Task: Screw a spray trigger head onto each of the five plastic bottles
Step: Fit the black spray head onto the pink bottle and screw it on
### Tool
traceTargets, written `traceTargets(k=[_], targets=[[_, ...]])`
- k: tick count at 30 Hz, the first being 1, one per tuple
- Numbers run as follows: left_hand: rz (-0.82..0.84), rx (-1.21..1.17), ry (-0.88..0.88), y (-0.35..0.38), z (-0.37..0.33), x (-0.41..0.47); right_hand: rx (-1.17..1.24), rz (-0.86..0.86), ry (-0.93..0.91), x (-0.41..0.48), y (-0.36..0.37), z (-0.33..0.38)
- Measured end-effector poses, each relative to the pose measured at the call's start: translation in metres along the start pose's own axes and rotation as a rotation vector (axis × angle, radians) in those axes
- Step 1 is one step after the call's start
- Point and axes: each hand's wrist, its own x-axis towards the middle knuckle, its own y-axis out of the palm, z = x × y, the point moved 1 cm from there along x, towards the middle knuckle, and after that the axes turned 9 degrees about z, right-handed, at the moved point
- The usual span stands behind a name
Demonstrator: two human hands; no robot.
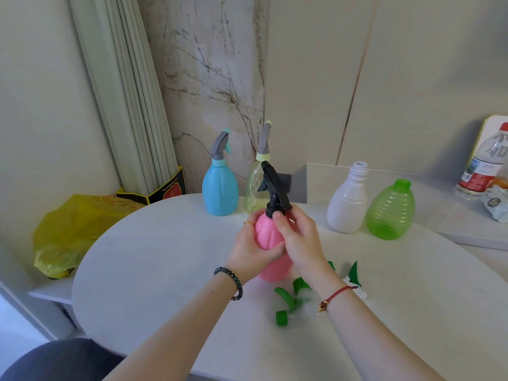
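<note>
My left hand (251, 247) wraps the body of a pink bottle (268, 233), held tilted above the table. A black trigger head (273, 188) sits on its neck, and my right hand (298, 236) pinches the black collar. At the back stand a blue bottle (220, 192) and a pale yellow bottle (254, 191), each with a grey trigger head on top. A white bottle (347, 207) and a green bottle (390, 213) stand at the right with bare necks. Two loose green trigger heads (288, 299) (353, 273) lie on the table under my right wrist.
The round white table (165, 257) carries everything. A yellow plastic bag (74, 229) lies off its left edge, beside rolled blinds and a black box. On the ledge at the far right stands a labelled water bottle (483, 166) with some wrappers.
</note>
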Motion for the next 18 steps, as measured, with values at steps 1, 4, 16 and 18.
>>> traceTargets(k=[1, 4, 16, 18], targets=[[-0.001, -0.002, -0.003, 0.000, -0.001, 0.000, -0.016, -0.033, 0.002, 0.001, 0.000, 0.000], [0.002, 0.008, -0.018, 0.000, -0.002, 0.000, -0.025, -0.077, 0.020, 0.001, 0.000, 0.002], [0.005, 0.018, -0.005, 0.001, -0.002, 0.000, -0.070, 0.062, 0.095, 0.008, -0.009, 0.008], [-0.003, 0.009, -0.020, 0.001, 0.002, -0.001, -0.033, 0.066, 0.097, 0.005, -0.009, 0.007]])
